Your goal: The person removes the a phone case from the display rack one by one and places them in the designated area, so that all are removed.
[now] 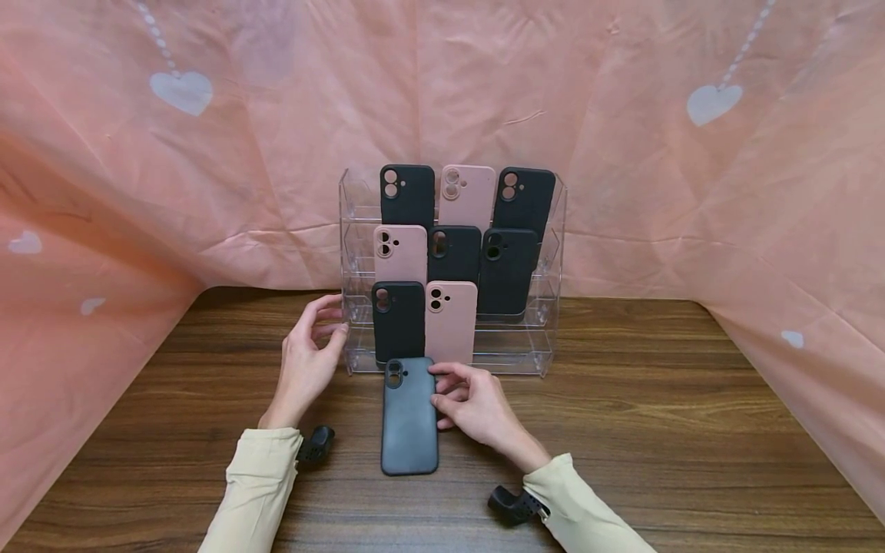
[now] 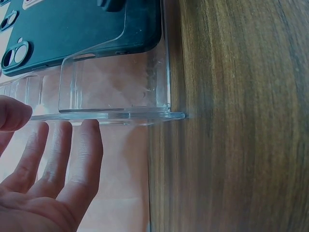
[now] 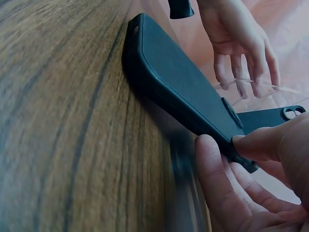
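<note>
Head view, looking down at a dark wood-grain counter w/ a pink heart-print cloth backdrop behind it. At centre stands a clear acrylic tiered display rack holding eight silicone phone cases, black and pink, upright in three rows; bottom row has a black case and a pink case, w/ the slot to their right vacant.

A matte black silicone phone case lies flat on the counter just in front of the rack, camera cut-out end toward the rack. The right hand pinches this case near its top right edge: in the right wrist view the thumb sits on the case back and a finger curls under the rim, so that edge looks slightly raised off the wood. The left hand is at the rack's left side, fingers straight and relaxed, fingertips touching the acrylic side wall; it grips nothing.

Judgement: the step in hand looks like picking the black case up off the counter, left hand steadying the rack. Next move prob. calls for a fuller grip, lifting the case clear, tipping it upright and easing it into the open bottom-right slot w/o nudging neighbouring cases.
</note>
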{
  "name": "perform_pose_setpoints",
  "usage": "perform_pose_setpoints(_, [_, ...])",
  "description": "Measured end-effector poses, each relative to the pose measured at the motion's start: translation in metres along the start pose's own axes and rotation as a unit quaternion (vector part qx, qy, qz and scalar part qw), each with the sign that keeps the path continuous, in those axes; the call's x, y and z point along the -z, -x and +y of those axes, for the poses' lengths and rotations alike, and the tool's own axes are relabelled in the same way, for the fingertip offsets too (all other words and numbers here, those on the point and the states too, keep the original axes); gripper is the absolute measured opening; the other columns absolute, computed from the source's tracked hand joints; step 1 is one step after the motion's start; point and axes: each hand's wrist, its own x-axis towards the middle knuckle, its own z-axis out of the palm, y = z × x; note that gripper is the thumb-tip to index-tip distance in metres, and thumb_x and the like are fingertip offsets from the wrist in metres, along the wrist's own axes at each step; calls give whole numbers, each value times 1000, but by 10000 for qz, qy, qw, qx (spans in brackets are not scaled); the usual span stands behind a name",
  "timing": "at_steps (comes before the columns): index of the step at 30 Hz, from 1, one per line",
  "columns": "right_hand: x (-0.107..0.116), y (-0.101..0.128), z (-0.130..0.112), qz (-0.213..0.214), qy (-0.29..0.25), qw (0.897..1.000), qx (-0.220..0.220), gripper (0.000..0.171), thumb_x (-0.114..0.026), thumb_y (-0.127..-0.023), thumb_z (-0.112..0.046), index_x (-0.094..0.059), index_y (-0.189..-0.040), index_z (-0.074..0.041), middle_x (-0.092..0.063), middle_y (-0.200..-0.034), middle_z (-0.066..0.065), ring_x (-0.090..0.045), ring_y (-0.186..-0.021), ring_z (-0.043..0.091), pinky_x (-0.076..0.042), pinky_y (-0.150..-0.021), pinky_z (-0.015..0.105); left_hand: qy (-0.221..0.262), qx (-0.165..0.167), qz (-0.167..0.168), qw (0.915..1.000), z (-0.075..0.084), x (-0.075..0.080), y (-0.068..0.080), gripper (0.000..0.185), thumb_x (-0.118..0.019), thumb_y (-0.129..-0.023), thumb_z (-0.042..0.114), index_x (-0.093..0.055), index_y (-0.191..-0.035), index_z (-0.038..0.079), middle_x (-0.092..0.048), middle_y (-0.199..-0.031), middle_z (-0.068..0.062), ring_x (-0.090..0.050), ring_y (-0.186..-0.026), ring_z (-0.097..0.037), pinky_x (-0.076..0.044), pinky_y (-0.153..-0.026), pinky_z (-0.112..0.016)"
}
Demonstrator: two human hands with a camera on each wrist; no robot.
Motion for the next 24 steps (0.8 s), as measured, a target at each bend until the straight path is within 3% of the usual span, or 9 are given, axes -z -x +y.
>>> perform_pose_setpoints(24, [-14,1,3,-9,214,9994,-263,37,-72,-89,2,-67,-126,1,-68,-95,15,-73,-71,16,-63,-56,34,-78,8,-53,10000,0,0,1,44,-65,-97,7,-59,-138,21,-69,-120,-12,-74,-105,-28,-54,-68,-14])
